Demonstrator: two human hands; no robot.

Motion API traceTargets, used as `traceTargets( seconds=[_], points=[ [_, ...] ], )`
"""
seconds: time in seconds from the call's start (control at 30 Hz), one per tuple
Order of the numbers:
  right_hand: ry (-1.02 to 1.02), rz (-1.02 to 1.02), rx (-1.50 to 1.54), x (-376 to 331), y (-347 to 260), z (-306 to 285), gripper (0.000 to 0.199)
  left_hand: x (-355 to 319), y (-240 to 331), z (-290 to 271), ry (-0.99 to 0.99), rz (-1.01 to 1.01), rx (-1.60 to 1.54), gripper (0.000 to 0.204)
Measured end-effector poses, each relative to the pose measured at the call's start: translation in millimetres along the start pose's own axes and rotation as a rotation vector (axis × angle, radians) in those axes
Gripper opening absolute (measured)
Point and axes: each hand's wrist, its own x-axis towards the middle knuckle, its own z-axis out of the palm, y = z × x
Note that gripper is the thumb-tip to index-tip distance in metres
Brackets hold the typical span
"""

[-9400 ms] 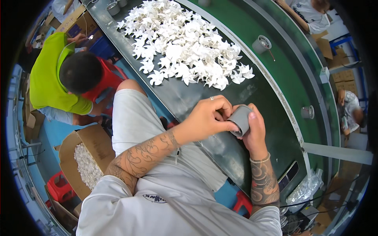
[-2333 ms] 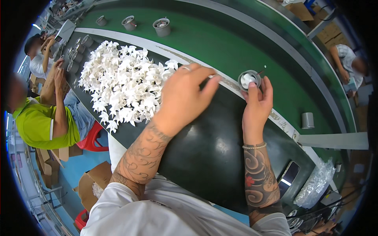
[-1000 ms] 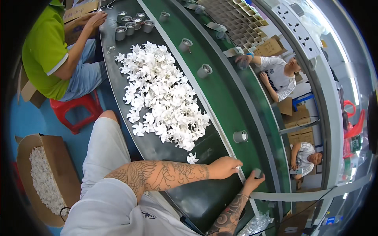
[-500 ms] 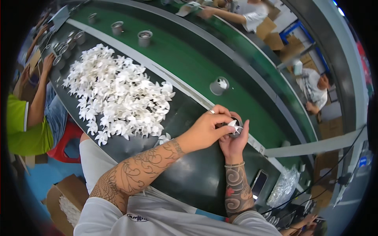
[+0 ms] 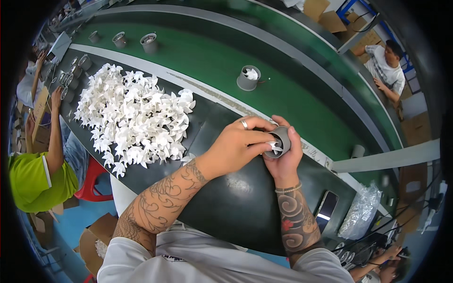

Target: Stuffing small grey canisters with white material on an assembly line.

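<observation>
My right hand point(image 5: 289, 158) is wrapped round a grey cylindrical cup-shaped housing point(image 5: 281, 134), its open mouth tilted toward me. Between the thumb and fingers of my left hand point(image 5: 238, 145), a small white bladed fan wheel point(image 5: 274, 146) is held at the mouth of the housing. Its lower part is hidden inside. To the left, a large heap of similar white fan wheels point(image 5: 137, 113) covers the dark worktop point(image 5: 222, 212). One loose wheel point(image 5: 188, 159) lies beside my left wrist.
Beyond the worktop's pale rail runs a green conveyor belt point(image 5: 203, 56), bearing a grey housing point(image 5: 247, 79) with a white wheel inside and several more housings farther left. A phone point(image 5: 326, 207) and a clear plastic bag point(image 5: 361, 212) lie right. A co-worker in lime green point(image 5: 42, 181) sits left.
The view has shifted. My right hand shows the housing more from the side, its mouth turned toward me. My left fingers still pinch the fan wheel, now lower at the housing's mouth.
</observation>
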Motion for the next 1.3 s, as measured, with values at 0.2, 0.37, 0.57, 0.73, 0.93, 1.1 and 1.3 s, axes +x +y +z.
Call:
traceTargets(
  seconds=[0.2, 0.37, 0.57, 0.73, 0.93, 1.1, 1.3],
  points=[
    [-0.093, -0.047, -0.065, 5, -1, -7, 0.052, 2, 1, 0, 0.031, -0.036, -0.052, 0.016],
    [-0.088, -0.052, -0.123, 5, -1, -8, 0.053, 1, 4, -2, 0.024, -0.091, -0.088, 0.013],
    [-0.127, -0.050, -0.217, 2, -4, -7, 0.051, 0, 8, -3, 0.003, -0.342, -0.309, 0.024],
    [-0.209, -0.091, -0.301, 0, -4, -3, 0.048, 6, 3, -14, -0.103, -0.383, -0.232, 0.028],
    [-0.148, -0.042, -0.198, -2, -1, 5, 0.046, 8, -3, -23, -0.215, -0.444, -0.206, 0.027],
    [-0.121, -0.074, -0.321, -6, 5, 9, 0.042, 10, -2, -32, -0.213, -0.395, -0.372, 0.032],
    [-0.094, -0.077, -0.287, -4, 4, 7, 0.038, 8, 4, -30, -0.232, -0.241, -0.056, 0.042]
  ],
)
